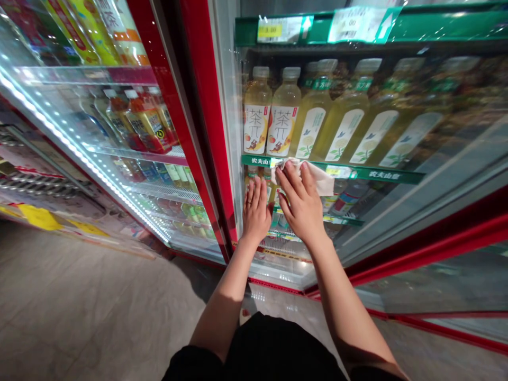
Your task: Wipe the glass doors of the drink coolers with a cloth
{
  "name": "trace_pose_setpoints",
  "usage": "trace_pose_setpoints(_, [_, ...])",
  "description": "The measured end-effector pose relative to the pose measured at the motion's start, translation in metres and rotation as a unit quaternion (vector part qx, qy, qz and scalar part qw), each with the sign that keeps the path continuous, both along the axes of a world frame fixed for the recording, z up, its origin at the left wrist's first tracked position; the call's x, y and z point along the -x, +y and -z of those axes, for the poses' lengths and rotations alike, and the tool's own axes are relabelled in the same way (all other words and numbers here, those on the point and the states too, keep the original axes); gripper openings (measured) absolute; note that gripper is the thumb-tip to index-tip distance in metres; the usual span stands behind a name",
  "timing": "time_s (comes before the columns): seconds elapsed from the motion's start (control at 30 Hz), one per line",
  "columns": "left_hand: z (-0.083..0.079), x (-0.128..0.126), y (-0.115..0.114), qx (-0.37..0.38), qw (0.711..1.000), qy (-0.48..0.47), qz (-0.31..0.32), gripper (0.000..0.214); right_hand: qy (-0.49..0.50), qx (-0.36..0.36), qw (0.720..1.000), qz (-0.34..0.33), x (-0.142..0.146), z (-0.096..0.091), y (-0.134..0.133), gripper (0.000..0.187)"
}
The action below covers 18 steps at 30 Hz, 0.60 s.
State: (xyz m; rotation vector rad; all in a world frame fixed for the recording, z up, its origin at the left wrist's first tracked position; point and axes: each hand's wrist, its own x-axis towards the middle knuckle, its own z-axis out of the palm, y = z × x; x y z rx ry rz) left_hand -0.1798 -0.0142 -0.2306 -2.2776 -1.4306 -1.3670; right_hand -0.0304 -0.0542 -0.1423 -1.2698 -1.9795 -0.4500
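Note:
My right hand (300,202) lies with spread fingers on a pale cloth (323,182), pressing it flat against the glass door (337,225) of a drinks fridge. Beside it on the left, my left hand (257,210) rests on the same glass, fingers stretched out, nothing under them that I can see. A ring shows on one finger. Behind the glass, bottles of tea (284,114) with white labels stand in a row just above my hands. Part of the shelf's green label strip (384,173) is hidden by the cloth and my fingers.
A red door frame (210,106) runs down on the left. Past it, a second fridge holds shelves of bottles (148,124). Another red frame (432,243) slants across the right. Grey floor (107,312) lies below, with yellow tags (39,217) along a display at far left.

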Motion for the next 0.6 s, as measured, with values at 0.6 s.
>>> trace_pose_setpoints(0.6, [0.028, -0.020, 0.025, -0.022, 0.998, -0.025, -0.058, 0.085, -0.011, -0.007, 1.000, 0.017, -0.026, 0.013, -0.015, 0.069])
